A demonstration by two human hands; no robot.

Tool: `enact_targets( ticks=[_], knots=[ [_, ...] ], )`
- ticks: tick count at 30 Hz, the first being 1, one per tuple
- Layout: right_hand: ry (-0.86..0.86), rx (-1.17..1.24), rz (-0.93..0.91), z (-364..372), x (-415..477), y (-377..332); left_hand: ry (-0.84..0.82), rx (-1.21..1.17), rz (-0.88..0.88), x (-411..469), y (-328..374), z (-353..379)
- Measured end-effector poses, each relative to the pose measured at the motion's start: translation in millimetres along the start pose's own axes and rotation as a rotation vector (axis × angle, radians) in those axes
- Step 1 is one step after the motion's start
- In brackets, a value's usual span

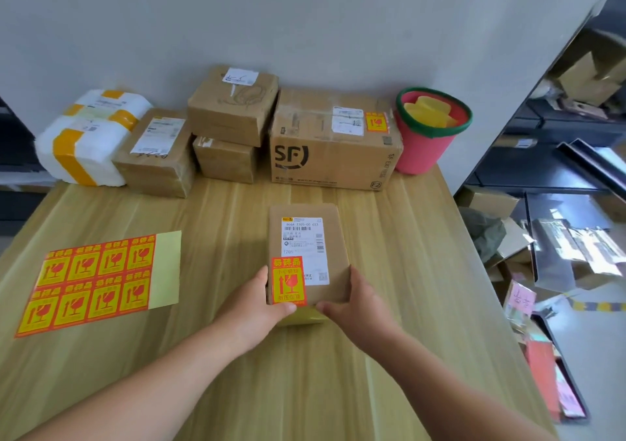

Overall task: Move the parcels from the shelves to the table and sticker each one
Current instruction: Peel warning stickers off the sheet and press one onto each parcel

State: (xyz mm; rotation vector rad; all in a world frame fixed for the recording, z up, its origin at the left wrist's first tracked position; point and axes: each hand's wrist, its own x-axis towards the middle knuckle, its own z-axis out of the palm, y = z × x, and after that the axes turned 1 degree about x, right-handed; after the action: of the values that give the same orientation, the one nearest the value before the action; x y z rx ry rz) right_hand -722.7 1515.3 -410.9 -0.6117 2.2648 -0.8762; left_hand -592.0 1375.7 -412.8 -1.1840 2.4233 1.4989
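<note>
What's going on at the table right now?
A person grips the near end of a small brown parcel on the wooden table, left hand and right hand at its corners. A fragile sticker is already on it. The sticker sheet lies to the left; other parcels stand by the wall.

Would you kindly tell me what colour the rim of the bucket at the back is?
Green, on a pink bucket; the head view shows it best.

Parcel row and red bin are walling off the bench rear; a bare lane is lying open between sticker sheet and central parcel.
</note>
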Motion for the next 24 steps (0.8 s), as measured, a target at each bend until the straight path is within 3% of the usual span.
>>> enact_targets(
  ticks=[13, 24],
  knots=[
    [0.204, 0.107, 0.037, -112, 10, 61, -0.117, 0.037, 0.159, 46, 105, 82],
    [0.207, 0.030, 0.067, -184, 54, 82, -0.136, 0.025, 0.139, 107, 165, 125]
  ],
)
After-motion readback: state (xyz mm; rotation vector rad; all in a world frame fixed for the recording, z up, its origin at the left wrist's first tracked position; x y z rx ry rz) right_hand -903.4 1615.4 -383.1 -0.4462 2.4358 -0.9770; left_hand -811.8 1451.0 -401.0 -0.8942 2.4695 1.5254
